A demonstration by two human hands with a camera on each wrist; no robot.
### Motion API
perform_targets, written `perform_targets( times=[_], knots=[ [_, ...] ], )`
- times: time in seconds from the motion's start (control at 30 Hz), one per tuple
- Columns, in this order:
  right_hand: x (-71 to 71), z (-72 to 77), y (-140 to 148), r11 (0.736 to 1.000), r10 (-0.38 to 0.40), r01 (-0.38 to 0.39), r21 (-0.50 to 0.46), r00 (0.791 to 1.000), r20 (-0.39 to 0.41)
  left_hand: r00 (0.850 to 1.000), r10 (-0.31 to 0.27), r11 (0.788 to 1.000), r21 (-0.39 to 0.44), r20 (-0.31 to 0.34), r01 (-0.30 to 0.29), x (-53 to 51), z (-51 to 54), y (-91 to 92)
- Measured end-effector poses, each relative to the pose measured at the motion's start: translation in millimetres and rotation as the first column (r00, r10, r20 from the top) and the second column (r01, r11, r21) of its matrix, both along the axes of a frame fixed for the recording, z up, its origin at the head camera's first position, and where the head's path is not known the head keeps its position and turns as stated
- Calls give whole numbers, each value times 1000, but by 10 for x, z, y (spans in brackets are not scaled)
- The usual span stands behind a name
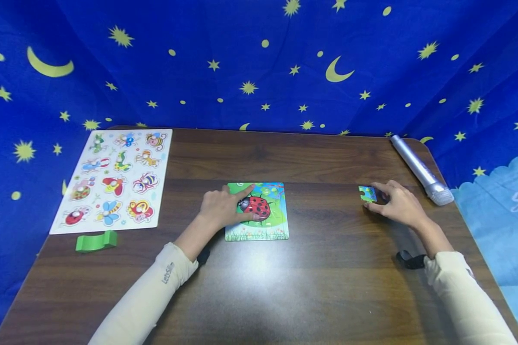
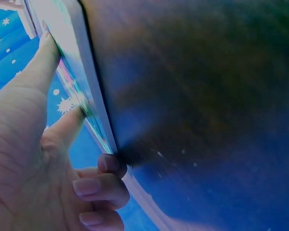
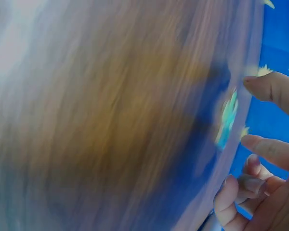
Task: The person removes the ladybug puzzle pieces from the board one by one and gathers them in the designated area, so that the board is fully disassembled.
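Observation:
A square ladybug jigsaw puzzle (image 1: 276, 231) lies on the table in the middle of the head view. My left hand (image 1: 219, 209) rests on its left side, with index finger and thumb spread over the picture. In the left wrist view, the other fingers (image 2: 103, 190) bend beside the board's edge. To the right, a small blue-green puzzle piece (image 1: 368, 194) lies on the wood. My right hand (image 1: 396, 203) is just beside it, thumb and index finger apart. The right wrist view shows the piece (image 3: 227, 120) beyond those two fingertips, with no grip on it visible.
A white board of insect pictures (image 1: 129, 211) lies at the left, with a green arched block (image 1: 96, 242) below it. Near the right edge is a silver microphone (image 1: 418, 167). Behind the brown table (image 1: 311, 287) hangs a blue star-patterned cloth (image 1: 224, 57).

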State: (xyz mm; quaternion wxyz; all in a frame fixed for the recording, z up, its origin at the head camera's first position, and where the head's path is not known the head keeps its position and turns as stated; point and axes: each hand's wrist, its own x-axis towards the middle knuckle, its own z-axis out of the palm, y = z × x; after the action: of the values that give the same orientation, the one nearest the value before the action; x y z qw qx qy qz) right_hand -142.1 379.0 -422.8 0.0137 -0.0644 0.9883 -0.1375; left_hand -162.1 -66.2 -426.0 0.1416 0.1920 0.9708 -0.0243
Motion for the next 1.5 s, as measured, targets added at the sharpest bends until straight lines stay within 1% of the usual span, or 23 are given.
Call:
perform_targets(
  times=[0.1,0.2,0.37,0.43,0.6,0.7,0.87,1.1,1.2,1.3,1.5],
  knots=[
    [-3,1,-128,1000,22,-22,0,999,-23,1000,-4,1000,2,-1,4,-5,-3,-12],
    [-6,10,-316,997,68,-69,-21,997,-43,1000,-8,999,33,7,8,-9,-11,-40],
    [-15,5,-696,982,176,-180,-47,980,-89,1000,-3,993,121,15,1,4,-23,-134],
    [-19,-3,-848,974,213,-219,-52,972,-96,1000,3,990,138,9,-4,17,-21,-176],
    [-41,-15,-1208,954,283,-290,-81,955,-92,1000,28,990,138,-7,-27,51,-13,-260],
    [-62,-8,-1396,941,314,-321,-102,946,-81,999,37,990,139,-4,-36,64,-11,-282],
    [-114,8,-1640,926,350,-356,-124,934,-68,999,32,988,153,6,-32,74,-17,-291],
    [-189,-16,-1925,904,402,-406,-133,914,-54,999,37,990,136,14,-38,67,-10,-287],
    [-217,-29,-2036,901,413,-418,-120,908,-66,999,41,992,120,20,-43,62,-8,-275],
    [-238,-44,-2136,901,413,-419,-110,908,-73,998,48,994,100,26,-50,63,-9,-253],
    [-254,-65,-2283,903,415,-419,-98,908,-59,999,51,997,49,18,-52,81,-18,-202]
  ],
)
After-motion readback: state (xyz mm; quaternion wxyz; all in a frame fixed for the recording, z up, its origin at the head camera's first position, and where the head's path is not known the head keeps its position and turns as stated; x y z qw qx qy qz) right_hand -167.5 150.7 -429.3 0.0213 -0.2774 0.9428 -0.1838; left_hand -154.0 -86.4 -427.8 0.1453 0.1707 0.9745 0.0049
